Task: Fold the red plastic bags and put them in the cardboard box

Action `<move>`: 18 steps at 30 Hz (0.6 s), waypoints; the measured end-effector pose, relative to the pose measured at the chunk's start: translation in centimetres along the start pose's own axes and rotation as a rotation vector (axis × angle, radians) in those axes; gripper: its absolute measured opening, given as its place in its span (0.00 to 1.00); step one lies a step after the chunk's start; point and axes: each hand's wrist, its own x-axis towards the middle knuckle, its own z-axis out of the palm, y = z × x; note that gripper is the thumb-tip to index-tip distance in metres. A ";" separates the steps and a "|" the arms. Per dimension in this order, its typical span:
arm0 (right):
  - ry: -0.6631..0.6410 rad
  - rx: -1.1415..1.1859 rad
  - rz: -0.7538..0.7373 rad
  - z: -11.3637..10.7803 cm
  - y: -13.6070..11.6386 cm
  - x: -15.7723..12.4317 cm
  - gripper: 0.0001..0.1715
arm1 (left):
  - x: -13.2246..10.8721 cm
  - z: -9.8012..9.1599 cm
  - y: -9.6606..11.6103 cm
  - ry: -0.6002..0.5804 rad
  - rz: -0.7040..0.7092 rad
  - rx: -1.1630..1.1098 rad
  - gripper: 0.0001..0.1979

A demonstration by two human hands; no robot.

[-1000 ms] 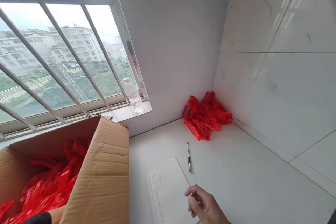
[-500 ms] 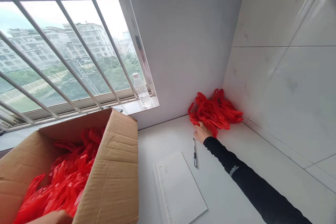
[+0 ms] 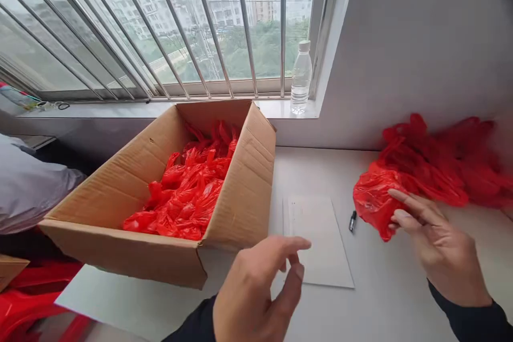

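Note:
My right hand [image 3: 441, 240] grips a red plastic bag [image 3: 379, 197] between thumb and fingers, lifted over the white table. Behind that bag lies a pile of more red plastic bags [image 3: 433, 155] against the wall, somewhat blurred. My left hand [image 3: 264, 283] hovers in front of the notepad with nothing in it, thumb and forefinger apart. Left of centre, a cardboard box [image 3: 244, 187] stands open, with red plastic bags [image 3: 188, 187] heaped inside.
A white notepad [image 3: 320, 246] lies on the table [image 3: 385, 288], with a pen [image 3: 352, 221] beside it, partly hidden. On the windowsill stands a water bottle [image 3: 301, 77]. At far left is a person's light sleeve [image 3: 32, 181], above more red bags [image 3: 32, 304].
My right hand has pulled a red bag from the pile toward me. My left hand has moved from the box to mid-view. The view has swung left.

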 end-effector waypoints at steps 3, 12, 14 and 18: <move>-0.174 0.070 -0.007 1.8 -3.2 -5.9 0.22 | -1.2 7.4 -2.0 -0.132 -0.094 -0.108 0.30; -0.413 0.062 0.016 3.8 -3.5 -11.0 0.22 | -3.2 11.7 -6.5 -0.131 -0.217 -0.342 0.27; -0.394 -0.047 -0.020 4.0 -2.7 -9.9 0.21 | -3.6 11.5 -6.9 -0.135 -0.225 -0.367 0.30; -0.483 -0.172 -0.090 4.7 -1.4 -8.5 0.19 | -4.0 11.2 -7.1 -0.173 -0.214 -0.427 0.24</move>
